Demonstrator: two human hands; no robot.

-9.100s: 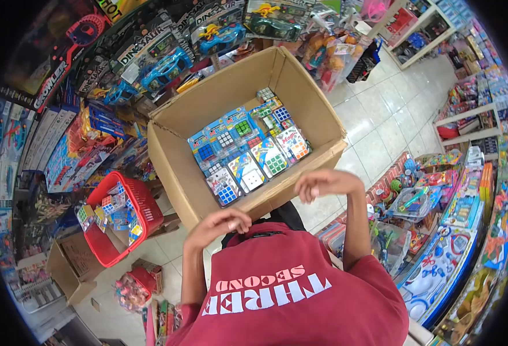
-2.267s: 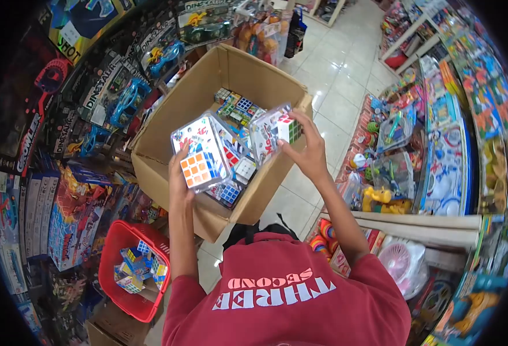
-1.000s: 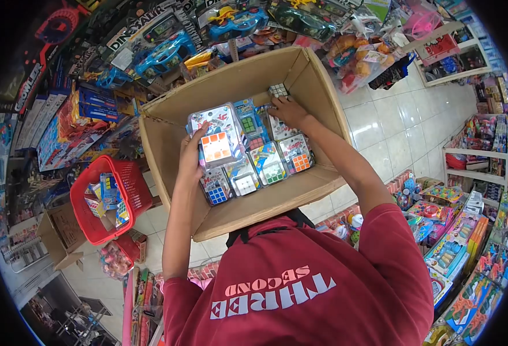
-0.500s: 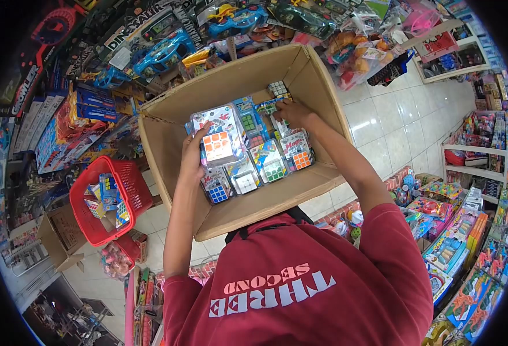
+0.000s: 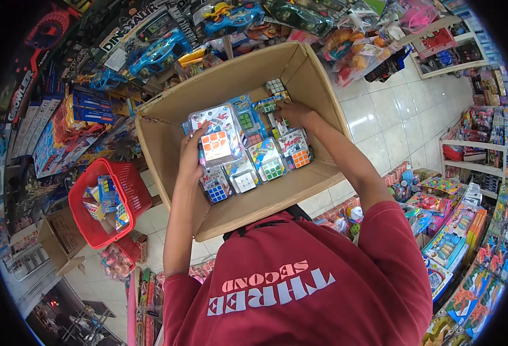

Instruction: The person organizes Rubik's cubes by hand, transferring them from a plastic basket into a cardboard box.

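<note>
**Desk:** While I am looking down over the red shirt (image 5: 300, 288), what are the hands doing?

**Operator:** I am seeing the left hand (image 5: 192, 158) gripping a clear-fronted cube pack (image 5: 215, 135), fingers wrapped along its left edge, holding it raised above the cardboard box (image 5: 254, 205). The right hand (image 5: 293, 113) is reaching deeper into the box, lying on the packs (image 5: 268, 161) near the far right wall; I cannot tell whether it is closing on one or just pressing.

**Desk:** How is that pack going to handle?

**Operator:** I am judging it light and fairly stiff: a card back with a thin plastic blister over the cube. The glossy front is looking slippery and easy to dent, so I am favouring a pinch on the card edge, as the left hand is doing, rather than squeezing the bubble.

**Desk:** And the surroundings?

**Operator:** The box is sitting in front of the person, among hanging toy packs. A red basket (image 5: 130, 190) with more cubes is standing to its left, apart from the box, and white floor tiles (image 5: 381, 121) are showing on the right.
</note>
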